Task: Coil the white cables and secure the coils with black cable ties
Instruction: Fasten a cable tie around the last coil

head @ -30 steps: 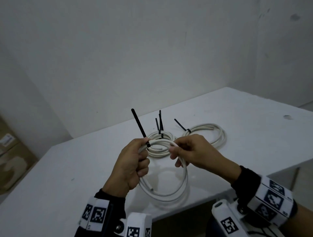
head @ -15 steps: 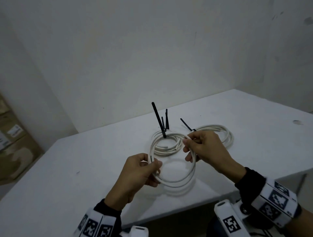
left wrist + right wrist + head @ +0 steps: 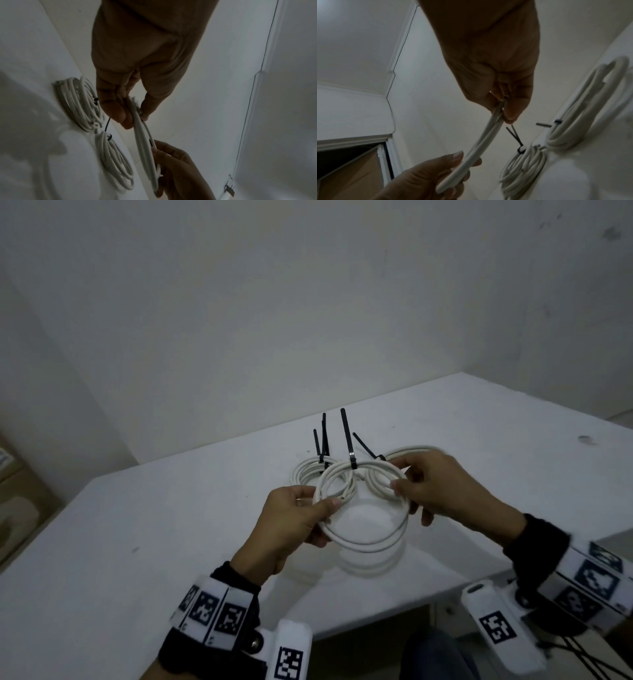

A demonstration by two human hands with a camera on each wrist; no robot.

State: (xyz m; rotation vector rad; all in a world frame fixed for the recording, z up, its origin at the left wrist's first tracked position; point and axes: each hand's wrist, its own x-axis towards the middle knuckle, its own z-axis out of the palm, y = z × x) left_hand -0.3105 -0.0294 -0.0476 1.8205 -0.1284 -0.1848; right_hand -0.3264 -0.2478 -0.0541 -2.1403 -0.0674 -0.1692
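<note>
I hold a white cable coil (image 3: 368, 537) in the air above the table, one hand on each side. My left hand (image 3: 325, 508) pinches its left side between thumb and fingers. My right hand (image 3: 399, 475) pinches its right side. A black cable tie (image 3: 347, 440) wraps the coil's far edge and its tail sticks up. In the left wrist view the held coil (image 3: 145, 148) runs edge-on from my left hand (image 3: 133, 112) to the right one. The right wrist view shows the same coil (image 3: 484, 140) leaving my right hand (image 3: 503, 108).
Two tied coils lie on the white table (image 3: 171, 525) behind my hands: one at the left (image 3: 305, 470) and one at the right (image 3: 416, 448), each with black tie tails standing up. A cardboard box (image 3: 20, 498) sits beyond the table's left edge. Walls close off the back.
My left hand has left the tie and slid down to the coil's left side. The coil has turned, so the tie now stands at its far edge, and it sits further out.
</note>
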